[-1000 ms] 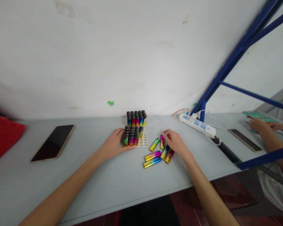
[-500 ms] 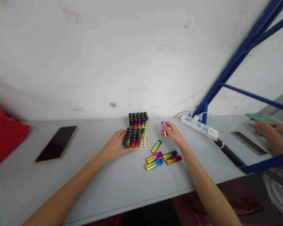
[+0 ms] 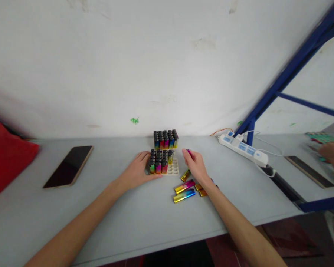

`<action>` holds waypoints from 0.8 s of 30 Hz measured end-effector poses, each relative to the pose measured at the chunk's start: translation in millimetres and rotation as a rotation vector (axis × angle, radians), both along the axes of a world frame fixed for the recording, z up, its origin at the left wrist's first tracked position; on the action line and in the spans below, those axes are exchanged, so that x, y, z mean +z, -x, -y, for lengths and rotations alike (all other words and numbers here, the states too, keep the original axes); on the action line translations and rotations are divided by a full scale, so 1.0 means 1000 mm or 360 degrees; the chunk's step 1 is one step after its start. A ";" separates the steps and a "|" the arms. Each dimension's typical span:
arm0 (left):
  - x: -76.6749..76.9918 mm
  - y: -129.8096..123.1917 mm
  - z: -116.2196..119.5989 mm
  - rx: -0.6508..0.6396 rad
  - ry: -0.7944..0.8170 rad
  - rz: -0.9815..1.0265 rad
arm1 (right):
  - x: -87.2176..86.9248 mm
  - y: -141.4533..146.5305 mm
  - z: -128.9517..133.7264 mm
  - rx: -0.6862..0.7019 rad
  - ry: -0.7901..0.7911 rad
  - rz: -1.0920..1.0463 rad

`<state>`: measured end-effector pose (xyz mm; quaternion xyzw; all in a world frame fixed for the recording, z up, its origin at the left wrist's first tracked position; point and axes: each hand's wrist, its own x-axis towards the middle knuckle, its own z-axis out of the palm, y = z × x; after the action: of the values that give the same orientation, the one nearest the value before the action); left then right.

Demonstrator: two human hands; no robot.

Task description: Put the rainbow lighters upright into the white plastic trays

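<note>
My left hand (image 3: 136, 171) grips the left side of a pale tray (image 3: 174, 171) with round holes, its thumb along the front edge. Upright lighters (image 3: 158, 167) with black tops fill the tray's left part; holes show at its right. My right hand (image 3: 196, 165) is closed around a shiny purple lighter (image 3: 188, 151), mostly hidden by the fingers, just right of the tray. Below that hand lie several loose lighters, among them a blue-and-gold one (image 3: 184, 195) and a pink-and-gold one (image 3: 184, 187). Others are partly covered by my right wrist.
Behind the tray stands a second block of upright lighters (image 3: 166, 141), near the wall. A phone (image 3: 69, 167) lies at left, beside a red bag-like item (image 3: 8, 159). On the right are a white power strip (image 3: 243, 149), a blue metal frame (image 3: 278, 83) and another person's hand (image 3: 332, 152).
My right hand has moved left toward the tray with the lighter, turning so the fingers cover more of it. My left hand stays at the tray. The view has shifted slightly.
</note>
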<state>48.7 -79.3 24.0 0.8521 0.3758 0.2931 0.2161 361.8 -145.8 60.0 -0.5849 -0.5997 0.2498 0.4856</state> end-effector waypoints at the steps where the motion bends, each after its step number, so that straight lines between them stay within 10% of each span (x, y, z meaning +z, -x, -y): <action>1: 0.000 0.000 0.000 0.0005 -0.0002 0.0008 | 0.000 0.002 0.002 -0.0024 0.0019 -0.0007; 24: -0.001 0.001 0.000 -0.0002 -0.0018 0.0003 | 0.001 0.018 0.011 -0.0015 0.0053 0.0127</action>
<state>48.1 -79.0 23.3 0.8533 0.3735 0.2958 0.2118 343.5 -156.8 60.8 -0.6051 -0.6117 0.2340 0.4527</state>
